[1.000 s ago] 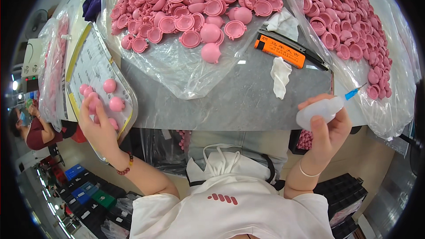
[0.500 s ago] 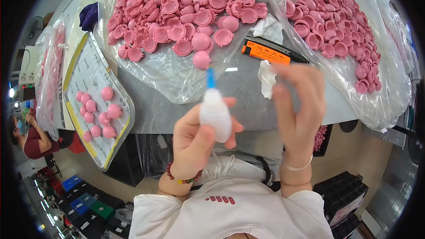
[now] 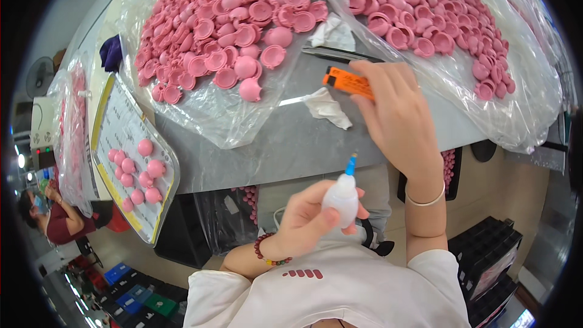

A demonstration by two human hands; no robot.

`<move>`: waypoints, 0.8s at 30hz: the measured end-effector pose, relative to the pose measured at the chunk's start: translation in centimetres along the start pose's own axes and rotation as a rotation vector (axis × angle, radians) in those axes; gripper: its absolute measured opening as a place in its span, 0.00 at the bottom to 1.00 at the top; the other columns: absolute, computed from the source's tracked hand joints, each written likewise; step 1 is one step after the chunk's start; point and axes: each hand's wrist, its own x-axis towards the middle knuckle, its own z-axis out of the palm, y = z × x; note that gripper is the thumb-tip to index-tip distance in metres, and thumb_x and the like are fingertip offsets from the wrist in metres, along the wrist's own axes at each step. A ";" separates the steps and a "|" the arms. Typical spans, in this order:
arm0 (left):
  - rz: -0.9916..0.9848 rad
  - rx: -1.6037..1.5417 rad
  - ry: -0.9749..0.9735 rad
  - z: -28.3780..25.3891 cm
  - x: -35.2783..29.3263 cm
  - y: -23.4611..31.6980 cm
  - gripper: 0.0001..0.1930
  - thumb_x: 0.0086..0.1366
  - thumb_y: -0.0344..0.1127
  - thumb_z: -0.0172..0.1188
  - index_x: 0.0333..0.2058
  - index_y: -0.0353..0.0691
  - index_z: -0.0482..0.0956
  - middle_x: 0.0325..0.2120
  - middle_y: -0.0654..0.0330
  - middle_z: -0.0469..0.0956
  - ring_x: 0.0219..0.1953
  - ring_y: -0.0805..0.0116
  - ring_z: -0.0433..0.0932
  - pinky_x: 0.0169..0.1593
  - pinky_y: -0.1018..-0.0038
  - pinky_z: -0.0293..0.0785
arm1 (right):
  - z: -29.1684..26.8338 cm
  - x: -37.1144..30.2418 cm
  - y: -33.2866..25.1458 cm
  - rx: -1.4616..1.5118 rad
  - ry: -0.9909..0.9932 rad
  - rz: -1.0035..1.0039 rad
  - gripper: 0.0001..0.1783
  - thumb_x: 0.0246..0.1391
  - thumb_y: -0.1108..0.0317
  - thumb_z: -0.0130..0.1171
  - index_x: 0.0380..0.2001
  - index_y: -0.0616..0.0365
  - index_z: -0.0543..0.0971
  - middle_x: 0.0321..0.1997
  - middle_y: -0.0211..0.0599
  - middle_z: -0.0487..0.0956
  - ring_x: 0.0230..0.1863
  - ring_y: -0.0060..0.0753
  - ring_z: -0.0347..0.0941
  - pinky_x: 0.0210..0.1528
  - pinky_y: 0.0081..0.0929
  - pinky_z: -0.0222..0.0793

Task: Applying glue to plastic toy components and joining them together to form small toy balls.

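My left hand (image 3: 306,215) grips a small white squeeze bottle (image 3: 342,197) with a thin blue nozzle, held upright near my chest below the table edge. My right hand (image 3: 398,115) reaches over the grey table (image 3: 291,146) and its fingers rest on an orange utility knife (image 3: 346,82). A crumpled white tissue (image 3: 328,108) lies just left of that hand. Two large heaps of pink rubber caps (image 3: 237,30) lie on clear plastic sheets beyond the knife.
A tray (image 3: 121,127) lined with a printed sheet at the left holds several pink balls (image 3: 136,170). A second heap of pink caps (image 3: 437,18) fills the right side. Another person sits far left below. Black crates stand on the floor at the lower right.
The squeeze bottle passed from my right hand to my left hand, which left the tray. My right hand then reached forward to the orange knife.
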 end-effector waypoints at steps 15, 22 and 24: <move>-0.369 0.258 -0.326 -0.2 9.2 -15.0 0.17 0.61 0.35 0.46 0.48 0.35 0.62 0.35 0.61 0.71 0.35 0.78 0.70 0.36 0.81 0.68 | 0.4 -19.7 5.1 1.654 0.750 0.903 0.15 0.50 0.60 0.40 0.36 0.61 0.66 0.22 0.32 0.65 0.23 0.24 0.59 0.25 0.20 0.55; -0.384 0.205 -0.202 -1.0 9.6 -17.3 0.12 0.61 0.38 0.47 0.39 0.36 0.67 0.28 0.64 0.72 0.25 0.81 0.68 0.30 0.83 0.67 | 3.6 -22.3 7.3 0.754 0.323 1.191 0.17 0.54 0.60 0.39 0.16 0.59 0.65 0.15 0.24 0.61 0.17 0.14 0.52 0.19 0.15 0.46; -0.382 0.164 -0.206 -0.9 9.7 -17.3 0.12 0.61 0.39 0.47 0.38 0.37 0.67 0.28 0.65 0.72 0.25 0.81 0.68 0.30 0.84 0.66 | 3.8 -22.5 7.4 0.798 0.346 1.178 0.17 0.53 0.61 0.39 0.16 0.59 0.64 0.14 0.23 0.60 0.17 0.15 0.52 0.19 0.15 0.46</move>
